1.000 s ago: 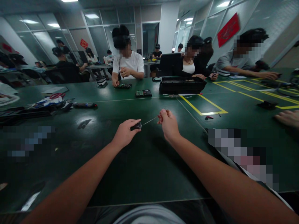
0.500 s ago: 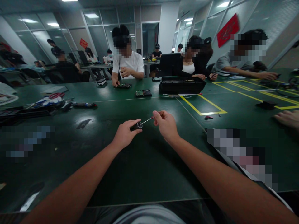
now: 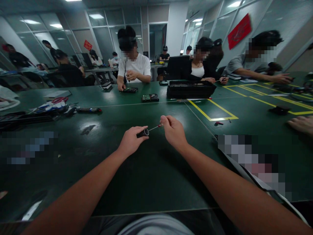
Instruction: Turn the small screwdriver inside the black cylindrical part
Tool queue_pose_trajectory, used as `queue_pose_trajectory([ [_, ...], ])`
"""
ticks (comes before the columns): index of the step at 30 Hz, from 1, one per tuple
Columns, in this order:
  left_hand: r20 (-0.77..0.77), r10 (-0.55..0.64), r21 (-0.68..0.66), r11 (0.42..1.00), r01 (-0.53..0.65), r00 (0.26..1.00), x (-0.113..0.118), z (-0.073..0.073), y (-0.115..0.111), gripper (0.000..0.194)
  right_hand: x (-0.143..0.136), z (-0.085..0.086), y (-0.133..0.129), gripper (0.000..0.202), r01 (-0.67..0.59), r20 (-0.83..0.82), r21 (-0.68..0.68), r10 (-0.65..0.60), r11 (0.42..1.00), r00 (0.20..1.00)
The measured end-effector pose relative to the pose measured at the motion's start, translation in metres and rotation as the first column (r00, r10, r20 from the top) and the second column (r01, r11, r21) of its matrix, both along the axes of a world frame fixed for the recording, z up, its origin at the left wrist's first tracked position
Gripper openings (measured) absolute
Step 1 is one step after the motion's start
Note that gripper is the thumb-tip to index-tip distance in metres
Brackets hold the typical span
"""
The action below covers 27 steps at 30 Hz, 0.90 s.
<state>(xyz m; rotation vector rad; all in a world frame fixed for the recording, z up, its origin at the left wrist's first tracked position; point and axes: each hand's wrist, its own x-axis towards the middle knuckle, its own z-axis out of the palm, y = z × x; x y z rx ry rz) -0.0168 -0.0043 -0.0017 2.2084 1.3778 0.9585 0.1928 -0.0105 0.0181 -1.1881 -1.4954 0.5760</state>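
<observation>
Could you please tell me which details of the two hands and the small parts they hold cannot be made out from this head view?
- Dark cylinder: the left hand covers all but its ringed end.
- Thin rod: too small to tell whether its tip enters the cylinder.
- The rod's red end: mostly hidden inside the right hand.
- Objects on the green table at both sides: pixelated patches hide them.

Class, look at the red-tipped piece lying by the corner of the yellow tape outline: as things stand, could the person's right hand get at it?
Probably yes. The right hand is beside the red-tipped piece with only bare table between, but its fingers already pinch a thin bit.
</observation>
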Motion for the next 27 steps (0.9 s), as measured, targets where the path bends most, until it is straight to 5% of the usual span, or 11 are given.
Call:
queue_pose_trajectory([
  [20, 0.009, 0.045, 0.017, 0.999, -0.045, 0.999, -0.0033, -0.0012, 0.0035, 0.048, 0.0004, -0.0049, 0.0052, 0.016, -0.159, -0.042, -0.056, 0.157, 0.986, 0.987],
  [27, -0.005, 0.013, 0.026, 1.000, -0.013, 1.000, -0.0036, -0.0042, 0.0040, 0.048, 0.0019, -0.0035, 0.0030, 0.030, -0.124, 0.017, -0.054, 0.125, 0.991, 0.992],
])
